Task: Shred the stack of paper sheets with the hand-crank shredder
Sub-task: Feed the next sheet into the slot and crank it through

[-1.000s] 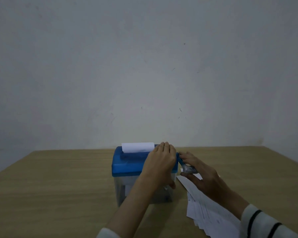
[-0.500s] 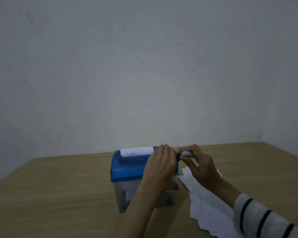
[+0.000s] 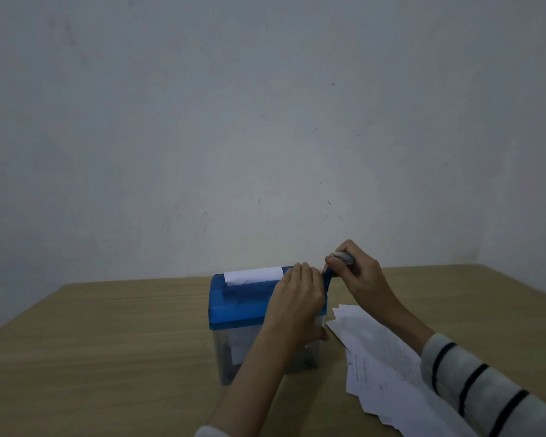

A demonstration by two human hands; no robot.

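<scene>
The hand-crank shredder (image 3: 243, 307) has a blue lid on a clear bin and stands mid-table. A white paper sheet (image 3: 253, 274) sticks up a little from its top slot. My left hand (image 3: 300, 302) lies over the lid's right end, fingers on top and thumb down the bin's side. My right hand (image 3: 358, 272) grips the crank handle (image 3: 341, 256) at the shredder's right side, raised above lid level. A fanned stack of paper sheets (image 3: 388, 364) lies on the table to the right, partly under my right forearm.
The wooden table (image 3: 108, 342) runs to a plain wall behind the shredder. Its left edge slants in at the lower left and its right edge at the far right. Shredded paper shows dimly inside the clear bin (image 3: 234, 348).
My right hand has swung the crank handle from low beside the bin up to above the lid. The sheet in the slot stands slightly shorter. My left hand has stayed on the lid.
</scene>
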